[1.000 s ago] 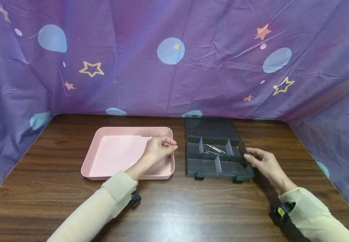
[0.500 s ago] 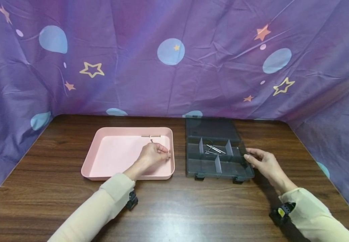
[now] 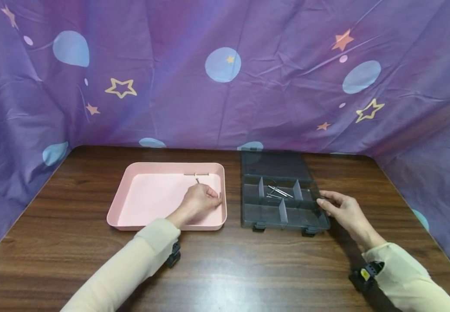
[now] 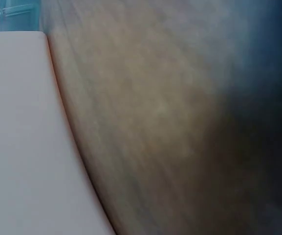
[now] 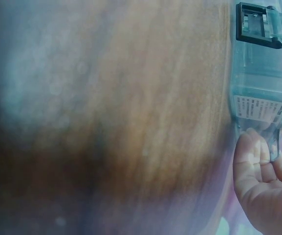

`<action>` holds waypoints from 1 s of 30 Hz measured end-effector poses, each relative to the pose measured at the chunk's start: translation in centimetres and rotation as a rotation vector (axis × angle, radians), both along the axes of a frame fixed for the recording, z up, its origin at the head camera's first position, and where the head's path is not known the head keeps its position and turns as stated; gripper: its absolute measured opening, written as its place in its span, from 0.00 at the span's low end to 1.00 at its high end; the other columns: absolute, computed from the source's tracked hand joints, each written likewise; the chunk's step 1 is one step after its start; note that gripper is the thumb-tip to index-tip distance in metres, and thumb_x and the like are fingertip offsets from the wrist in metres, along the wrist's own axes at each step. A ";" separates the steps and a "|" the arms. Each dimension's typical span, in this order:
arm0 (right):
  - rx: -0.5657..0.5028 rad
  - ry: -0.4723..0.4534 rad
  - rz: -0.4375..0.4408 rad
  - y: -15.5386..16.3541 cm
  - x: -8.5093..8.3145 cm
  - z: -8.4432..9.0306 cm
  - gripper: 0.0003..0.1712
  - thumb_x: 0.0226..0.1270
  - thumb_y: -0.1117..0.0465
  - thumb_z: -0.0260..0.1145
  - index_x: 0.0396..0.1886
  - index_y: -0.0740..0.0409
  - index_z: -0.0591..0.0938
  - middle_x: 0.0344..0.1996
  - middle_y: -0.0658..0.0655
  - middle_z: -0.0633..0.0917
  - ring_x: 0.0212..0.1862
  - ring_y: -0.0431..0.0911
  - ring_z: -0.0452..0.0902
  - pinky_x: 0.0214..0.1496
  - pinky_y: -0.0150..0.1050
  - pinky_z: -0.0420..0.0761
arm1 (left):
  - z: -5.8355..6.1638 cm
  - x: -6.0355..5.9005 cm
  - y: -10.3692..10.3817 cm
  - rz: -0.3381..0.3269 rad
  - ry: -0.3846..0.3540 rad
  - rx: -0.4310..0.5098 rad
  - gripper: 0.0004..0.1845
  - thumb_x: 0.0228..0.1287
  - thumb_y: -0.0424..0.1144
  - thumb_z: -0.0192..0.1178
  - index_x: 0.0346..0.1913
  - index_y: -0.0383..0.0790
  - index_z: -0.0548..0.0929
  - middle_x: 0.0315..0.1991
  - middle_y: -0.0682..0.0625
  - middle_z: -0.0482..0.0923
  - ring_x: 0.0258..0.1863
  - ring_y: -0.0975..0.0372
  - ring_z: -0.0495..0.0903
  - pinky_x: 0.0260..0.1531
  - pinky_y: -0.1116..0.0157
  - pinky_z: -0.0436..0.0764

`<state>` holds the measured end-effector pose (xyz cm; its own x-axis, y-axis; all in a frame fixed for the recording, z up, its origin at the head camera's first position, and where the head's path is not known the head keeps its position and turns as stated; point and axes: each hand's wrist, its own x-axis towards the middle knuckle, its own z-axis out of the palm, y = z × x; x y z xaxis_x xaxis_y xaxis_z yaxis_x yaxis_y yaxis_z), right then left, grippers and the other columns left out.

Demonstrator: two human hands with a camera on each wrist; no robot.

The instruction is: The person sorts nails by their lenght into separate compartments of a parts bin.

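Note:
My left hand [image 3: 198, 199] is inside the pink tray [image 3: 116, 208], low at its right wall. Thumb and fingertips come together on a small thin metal rod [image 3: 220, 196] by that wall, mostly hidden by the fingers. Two thin metal rods [image 3: 202, 174] lie end to end along the tray's back wall, and the tip of another rod [image 3: 197, 180] shows just beyond the knuckles. My right hand [image 3: 343, 212] grips the right side of a dark clear compartment box [image 3: 261, 212], thumb on top and fingers below. Several shiny metal rods [image 3: 281, 191] lie in its back middle compartment.
The box's lid [image 3: 273, 164] is folded open toward the back, and two black latches [image 3: 259, 226] face front. A printed label [image 5: 258, 110] shows on the box in the right wrist view. Both stand on a brown wooden table [image 3: 225, 277], before a purple curtain [image 3: 178, 86].
My left hand has come left and nearer from above the tray's right rim, down to its right wall. The right hand keeps its grip on the box. The view has shifted slightly.

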<state>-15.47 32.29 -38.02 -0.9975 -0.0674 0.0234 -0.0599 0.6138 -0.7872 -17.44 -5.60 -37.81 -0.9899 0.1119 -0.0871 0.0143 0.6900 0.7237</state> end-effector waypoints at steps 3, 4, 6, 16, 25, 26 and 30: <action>-0.002 0.002 -0.002 0.1 0.0 0.1 0.30 0.69 0.53 0.58 0.60 0.74 0.70 0.33 0.38 0.79 0.33 0.27 0.73 0.33 0.28 0.77 | 0.1 0.0 0.2 -0.001 0.003 -0.020 0.06 0.51 0.40 0.68 0.28 0.40 0.87 0.28 0.51 0.86 0.31 0.62 0.79 0.42 0.64 0.75; -0.002 0.002 -0.001 0.1 0.0 0.1 0.30 0.69 0.53 0.58 0.60 0.74 0.70 0.33 0.38 0.79 0.33 0.27 0.73 0.33 0.28 0.77 | 0.1 0.0 0.2 0.002 -0.001 -0.022 0.06 0.51 0.40 0.68 0.28 0.40 0.87 0.29 0.51 0.86 0.31 0.61 0.79 0.43 0.64 0.75; -0.006 0.000 -0.002 0.1 0.0 0.1 0.30 0.69 0.53 0.59 0.60 0.74 0.70 0.33 0.37 0.79 0.34 0.27 0.73 0.33 0.27 0.77 | 0.1 -0.1 0.3 0.005 -0.006 -0.026 0.06 0.50 0.40 0.68 0.29 0.40 0.87 0.29 0.51 0.86 0.32 0.61 0.79 0.43 0.63 0.75; -0.004 0.003 0.002 -0.1 0.0 0.0 0.29 0.69 0.54 0.59 0.59 0.75 0.70 0.33 0.38 0.79 0.33 0.27 0.72 0.32 0.28 0.77 | -0.1 0.0 0.3 0.008 0.024 -0.059 0.04 0.50 0.38 0.67 0.26 0.41 0.86 0.27 0.51 0.85 0.30 0.60 0.79 0.40 0.64 0.76; 0.017 0.002 -0.004 0.0 0.0 -0.1 0.29 0.69 0.55 0.58 0.59 0.74 0.70 0.35 0.43 0.80 0.33 0.27 0.72 0.32 0.28 0.77 | 0.1 0.0 0.4 0.005 0.021 -0.073 0.03 0.49 0.36 0.66 0.25 0.41 0.87 0.25 0.52 0.85 0.27 0.61 0.78 0.38 0.65 0.75; 0.022 0.001 -0.006 0.0 -0.1 -0.1 0.29 0.69 0.55 0.58 0.59 0.74 0.70 0.35 0.46 0.80 0.33 0.27 0.72 0.32 0.28 0.77 | 0.1 0.0 0.4 0.006 0.020 -0.073 0.02 0.49 0.36 0.66 0.25 0.41 0.87 0.25 0.52 0.85 0.28 0.61 0.78 0.38 0.65 0.75; 0.027 0.002 -0.013 0.0 -0.2 -0.2 0.29 0.69 0.54 0.58 0.59 0.74 0.70 0.36 0.50 0.80 0.32 0.28 0.72 0.31 0.28 0.77 | 0.1 0.1 0.4 0.001 0.022 -0.074 0.02 0.49 0.35 0.65 0.25 0.41 0.87 0.25 0.51 0.85 0.28 0.61 0.78 0.37 0.65 0.75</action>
